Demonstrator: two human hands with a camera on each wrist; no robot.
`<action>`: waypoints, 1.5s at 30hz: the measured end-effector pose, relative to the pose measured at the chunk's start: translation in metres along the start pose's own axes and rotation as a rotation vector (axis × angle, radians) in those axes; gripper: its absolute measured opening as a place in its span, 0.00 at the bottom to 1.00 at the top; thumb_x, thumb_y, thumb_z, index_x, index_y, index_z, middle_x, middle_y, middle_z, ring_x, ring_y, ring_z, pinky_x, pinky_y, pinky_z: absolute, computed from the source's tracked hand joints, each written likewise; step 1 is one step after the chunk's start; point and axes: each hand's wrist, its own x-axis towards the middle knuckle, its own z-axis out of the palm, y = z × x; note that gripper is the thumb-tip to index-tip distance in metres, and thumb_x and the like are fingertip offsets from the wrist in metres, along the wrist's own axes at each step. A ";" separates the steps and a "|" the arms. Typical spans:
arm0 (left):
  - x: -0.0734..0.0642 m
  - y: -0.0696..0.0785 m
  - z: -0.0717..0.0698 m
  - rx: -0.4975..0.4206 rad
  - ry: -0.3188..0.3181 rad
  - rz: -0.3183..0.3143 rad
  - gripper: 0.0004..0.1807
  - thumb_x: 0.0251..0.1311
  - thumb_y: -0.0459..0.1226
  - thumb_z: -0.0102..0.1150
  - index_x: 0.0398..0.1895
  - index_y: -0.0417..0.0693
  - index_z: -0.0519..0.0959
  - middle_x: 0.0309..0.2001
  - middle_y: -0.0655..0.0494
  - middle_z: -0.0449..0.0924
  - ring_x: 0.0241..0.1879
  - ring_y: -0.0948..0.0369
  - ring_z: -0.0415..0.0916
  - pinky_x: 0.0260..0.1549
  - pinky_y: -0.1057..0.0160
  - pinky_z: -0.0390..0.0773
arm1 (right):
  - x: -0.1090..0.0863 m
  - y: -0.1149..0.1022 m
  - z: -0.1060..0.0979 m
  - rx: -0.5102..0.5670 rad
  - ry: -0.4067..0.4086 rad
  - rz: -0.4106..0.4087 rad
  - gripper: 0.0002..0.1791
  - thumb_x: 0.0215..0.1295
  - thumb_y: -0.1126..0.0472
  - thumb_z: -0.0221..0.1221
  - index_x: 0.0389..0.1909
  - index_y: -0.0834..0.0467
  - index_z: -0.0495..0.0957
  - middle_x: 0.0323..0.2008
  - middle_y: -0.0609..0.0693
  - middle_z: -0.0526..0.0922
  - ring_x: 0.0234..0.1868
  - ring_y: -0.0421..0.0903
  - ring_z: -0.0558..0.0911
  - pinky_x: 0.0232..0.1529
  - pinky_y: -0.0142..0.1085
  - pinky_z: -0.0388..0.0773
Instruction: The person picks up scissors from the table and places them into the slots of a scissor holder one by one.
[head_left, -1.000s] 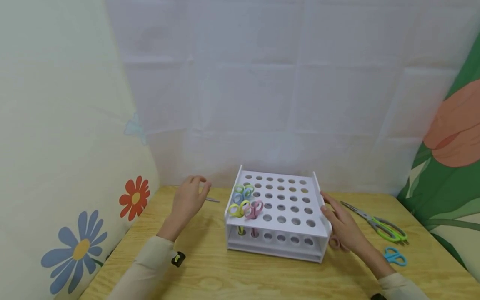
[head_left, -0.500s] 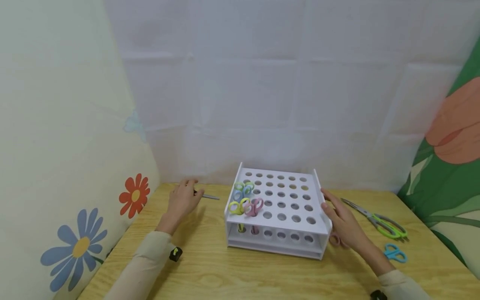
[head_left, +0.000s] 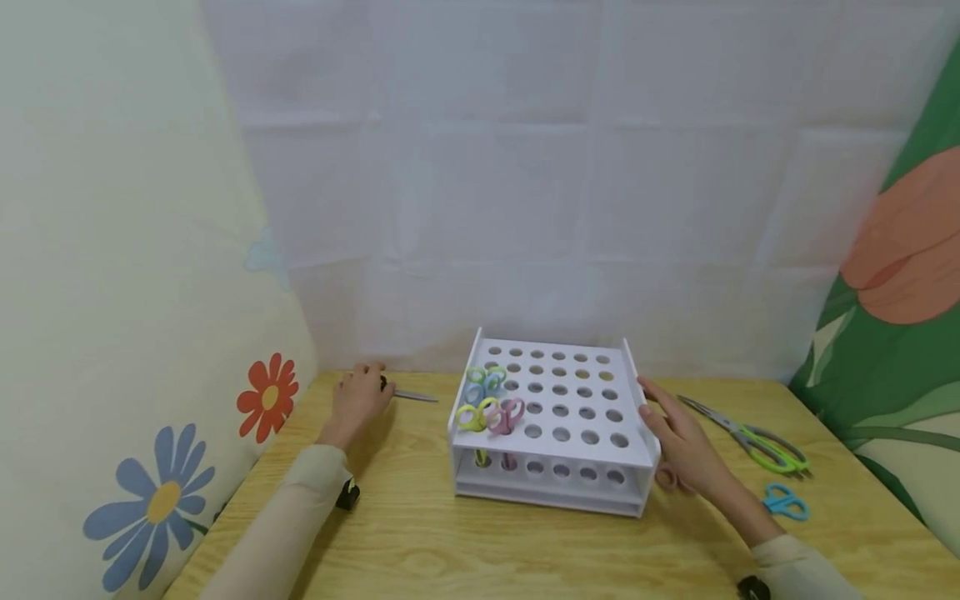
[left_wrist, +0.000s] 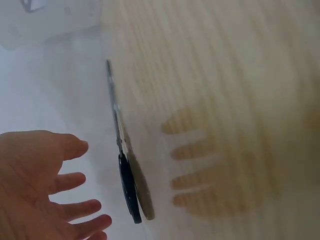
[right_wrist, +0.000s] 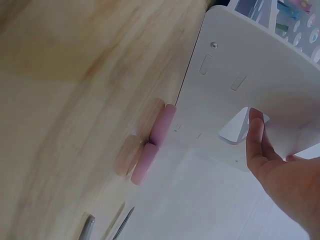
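Observation:
My left hand is low over the table's back left, beside the black-handled scissors. In the left wrist view its fingers reach toward the black handle, fairly straight and holding nothing. My right hand rests against the right side panel of a white rack with rows of round holes. The right wrist view shows a fingertip at the cut-out of that panel. Standing in the rack's left columns are pink scissors, yellow scissors, and blue and green ones behind.
Large scissors with green and grey handles lie right of the rack. Nearer the front are blue-handled scissors. Pink handles lie beside the rack, partly hidden by my right hand in the head view. A white cloth hangs behind the table.
My left hand has come down and shifted left, from above the black-handled scissors to beside their handle. The right hand stays at the rack's side.

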 end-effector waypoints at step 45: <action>-0.020 -0.026 -0.013 -0.086 -0.199 -0.292 0.35 0.65 0.48 0.66 0.51 0.19 0.70 0.47 0.22 0.66 0.50 0.30 0.66 0.41 0.36 0.73 | 0.002 0.003 0.001 0.009 0.005 0.035 0.30 0.83 0.54 0.47 0.79 0.57 0.57 0.68 0.68 0.65 0.50 0.63 0.80 0.23 0.42 0.82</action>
